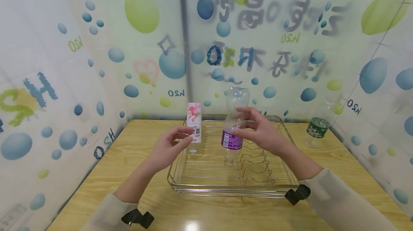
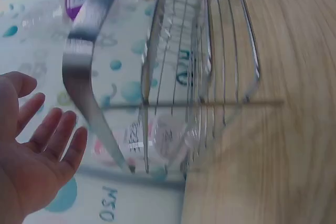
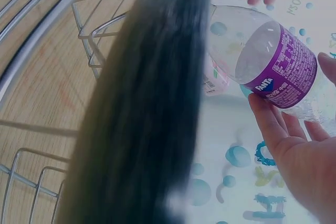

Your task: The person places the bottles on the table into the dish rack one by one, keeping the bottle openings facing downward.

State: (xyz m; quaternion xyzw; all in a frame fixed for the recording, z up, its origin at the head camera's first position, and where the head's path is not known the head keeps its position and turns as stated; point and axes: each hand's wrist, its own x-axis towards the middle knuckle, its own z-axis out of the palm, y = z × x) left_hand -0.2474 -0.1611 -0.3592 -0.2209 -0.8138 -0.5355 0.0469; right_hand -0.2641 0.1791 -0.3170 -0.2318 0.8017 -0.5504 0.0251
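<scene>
A clear plastic Fanta bottle (image 1: 232, 140) with a purple label is neck-down over the wire rack (image 1: 206, 189). My right hand (image 1: 262, 130) holds it around the middle, and in the right wrist view the thumb and fingers (image 3: 268, 116) lie on either side of the bottle (image 3: 286, 72). Left of it in the rack, a pink-and-white bottle (image 1: 194, 121) stands with its neck downward. My left hand (image 1: 169, 147) is beside that bottle and overlaps its edge in the head view. The left wrist view shows this hand (image 2: 44, 156) with its fingers apart and nothing in the palm.
On the wooden table (image 1: 135, 141), a clear bottle with a green label (image 1: 318, 127) stands to the right of the rack. Wavy wire dividers (image 1: 258, 173) run along the rack's right part. A patterned curtain (image 1: 145, 62) surrounds the table at the back and sides.
</scene>
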